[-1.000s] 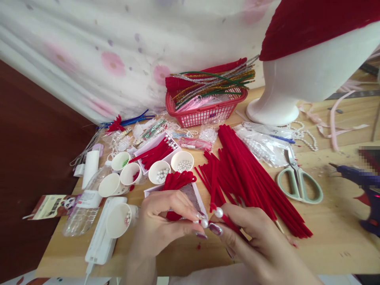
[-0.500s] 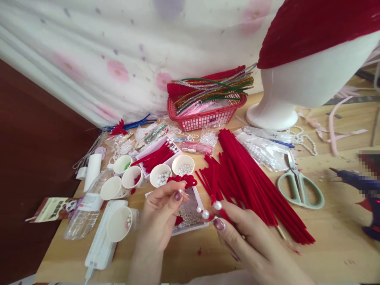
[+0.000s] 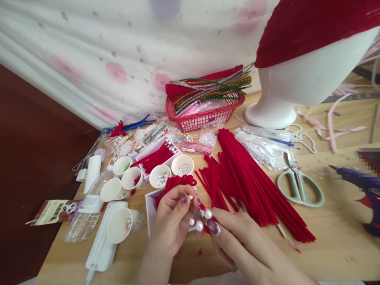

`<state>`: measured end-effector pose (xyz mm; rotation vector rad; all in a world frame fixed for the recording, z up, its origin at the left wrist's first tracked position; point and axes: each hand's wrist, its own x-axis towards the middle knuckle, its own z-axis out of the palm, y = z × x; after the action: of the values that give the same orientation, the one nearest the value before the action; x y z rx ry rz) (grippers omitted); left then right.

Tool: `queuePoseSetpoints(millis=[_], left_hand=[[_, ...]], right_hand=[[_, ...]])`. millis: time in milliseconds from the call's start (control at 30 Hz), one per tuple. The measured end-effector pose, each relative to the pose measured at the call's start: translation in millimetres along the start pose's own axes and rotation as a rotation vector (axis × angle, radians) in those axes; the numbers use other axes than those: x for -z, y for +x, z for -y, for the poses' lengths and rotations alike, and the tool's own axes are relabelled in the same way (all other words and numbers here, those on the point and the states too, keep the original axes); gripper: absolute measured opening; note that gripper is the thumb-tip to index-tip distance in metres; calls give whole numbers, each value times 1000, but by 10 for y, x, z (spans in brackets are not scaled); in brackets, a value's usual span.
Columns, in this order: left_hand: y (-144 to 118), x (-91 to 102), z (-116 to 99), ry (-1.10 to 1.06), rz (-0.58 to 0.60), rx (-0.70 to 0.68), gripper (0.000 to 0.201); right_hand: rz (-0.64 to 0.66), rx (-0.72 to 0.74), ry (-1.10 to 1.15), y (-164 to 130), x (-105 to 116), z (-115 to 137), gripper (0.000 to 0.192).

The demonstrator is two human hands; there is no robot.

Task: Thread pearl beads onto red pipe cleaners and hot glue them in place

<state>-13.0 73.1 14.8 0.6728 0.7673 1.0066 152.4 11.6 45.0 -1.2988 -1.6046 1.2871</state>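
My right hand is closed around red pipe cleaners tipped with white pearl beads. One large pearl sits by the index finger, with a large and a small one beside the thumb. The fingers of my left hand are pinched close to a red pipe cleaner tip; what lies between them is too small to make out. Behind that hand, looped red pipe cleaners rest at a white box, mostly covered by the hand. Long red pipe cleaners lie beyond my right hand.
Paper cups of beads stand behind my left hand, near a plastic bottle and a white power strip. Scissors and a glue gun lie right. A red basket and a white mannequin head stand at the back.
My left hand has moved right and down from the red loops to the pipe cleaner tips. My right hand has shifted slightly left, still holding the pearl-tipped pipe cleaners.
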Motion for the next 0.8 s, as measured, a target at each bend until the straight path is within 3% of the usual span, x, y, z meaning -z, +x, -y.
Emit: queuePoseSetpoints(millis=[233, 400, 533, 700, 800], left_hand=[[-17, -44, 18, -32, 57, 16, 23], [-29, -57, 9, -64, 93, 82, 24], [-26, -57, 35, -114, 136, 116, 25], [-18, -68, 56, -120, 119, 136, 26], [-10, -61, 59, -142, 116, 148, 27]], right_hand=[[32, 26, 150, 84, -5, 88, 36], [47, -30, 84, 87, -15, 65, 36], [62, 46, 157, 96, -12, 63, 33], [96, -12, 29, 63, 7, -21, 31], [158, 48, 37, 57, 19, -41, 28]])
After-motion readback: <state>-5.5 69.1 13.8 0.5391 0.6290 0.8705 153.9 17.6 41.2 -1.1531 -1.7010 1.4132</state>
